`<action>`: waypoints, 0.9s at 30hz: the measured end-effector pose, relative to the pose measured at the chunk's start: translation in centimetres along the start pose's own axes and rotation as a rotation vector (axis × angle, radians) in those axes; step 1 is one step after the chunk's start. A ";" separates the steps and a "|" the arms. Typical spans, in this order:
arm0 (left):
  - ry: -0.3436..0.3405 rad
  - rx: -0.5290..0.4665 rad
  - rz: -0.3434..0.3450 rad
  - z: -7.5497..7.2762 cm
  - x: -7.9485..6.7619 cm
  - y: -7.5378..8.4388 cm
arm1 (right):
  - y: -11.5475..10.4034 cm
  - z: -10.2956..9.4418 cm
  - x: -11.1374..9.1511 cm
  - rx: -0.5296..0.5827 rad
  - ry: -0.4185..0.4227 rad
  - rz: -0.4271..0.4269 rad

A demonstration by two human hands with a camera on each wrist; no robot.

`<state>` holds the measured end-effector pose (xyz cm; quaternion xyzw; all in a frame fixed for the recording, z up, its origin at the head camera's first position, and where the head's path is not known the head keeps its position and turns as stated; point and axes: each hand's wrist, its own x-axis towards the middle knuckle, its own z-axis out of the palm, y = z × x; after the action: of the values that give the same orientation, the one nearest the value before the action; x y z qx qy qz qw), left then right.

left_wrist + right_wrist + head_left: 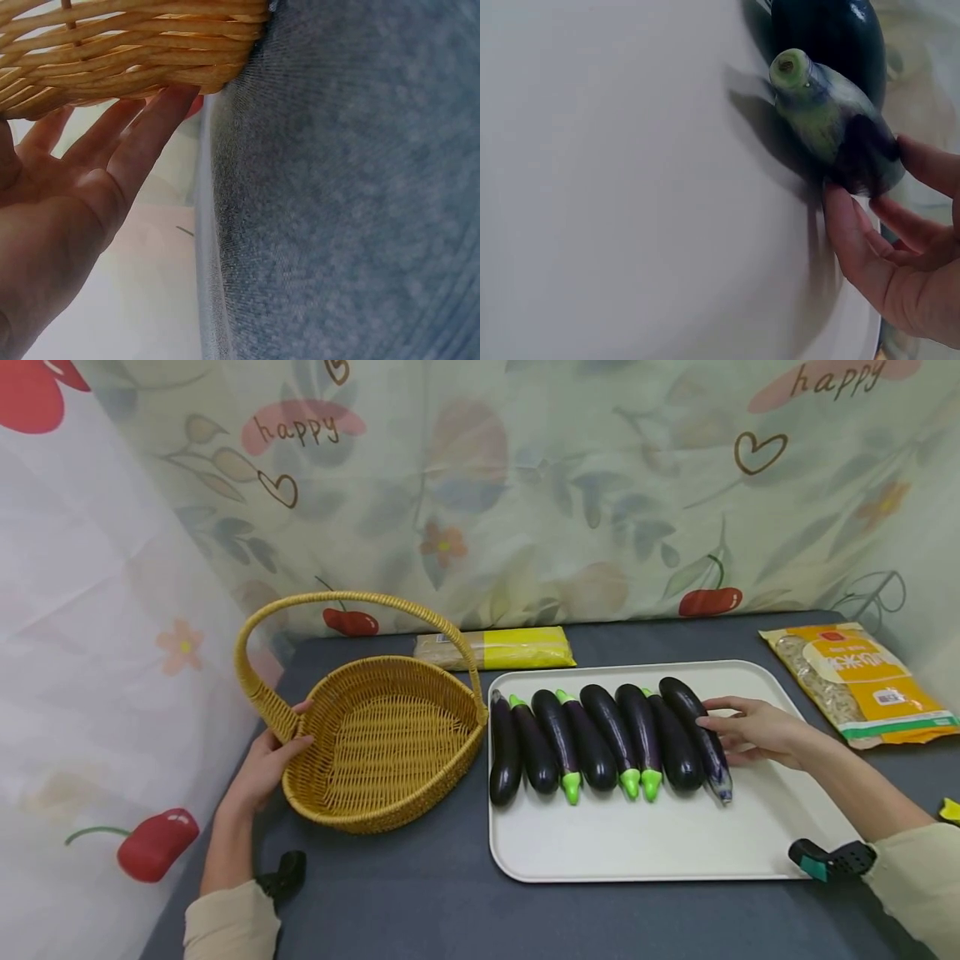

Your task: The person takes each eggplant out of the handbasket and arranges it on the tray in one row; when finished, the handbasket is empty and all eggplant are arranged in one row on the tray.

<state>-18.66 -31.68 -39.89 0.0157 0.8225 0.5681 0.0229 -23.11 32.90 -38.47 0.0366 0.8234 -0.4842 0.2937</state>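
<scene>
My left hand grips the left side of a wicker basket, thumb over the rim by the foot of its tall handle. In the left wrist view the fingers lie against the woven wall. The basket holds nothing. On the white tray, several dark eggplants lie side by side in a row. At the right end, my right hand holds the last eggplant between thumb and fingers. Its pale stem end shows in the right wrist view, over a shadow on the tray.
Behind the basket lies a yellow and clear packet. An orange bag sits right of the tray on the dark grey tablecloth. A printed curtain hangs along the back, and white cloth covers the left side.
</scene>
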 end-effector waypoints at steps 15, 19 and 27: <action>-0.015 -0.011 0.007 -0.1 -0.1 -0.1 | 0.2 -0.2 0.3 -0.030 0.049 -0.012; -0.014 -0.014 0.009 -0.1 -0.1 -0.2 | 0.1 0.1 0.4 -0.083 0.077 -0.028; -0.020 -0.020 0.013 -0.2 -0.1 -0.3 | -0.3 0.3 0.1 -0.106 0.058 -0.048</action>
<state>-18.56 -31.96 -40.14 0.0262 0.8165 0.5761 0.0276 -23.19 32.42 -38.40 0.0149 0.8567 -0.4455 0.2595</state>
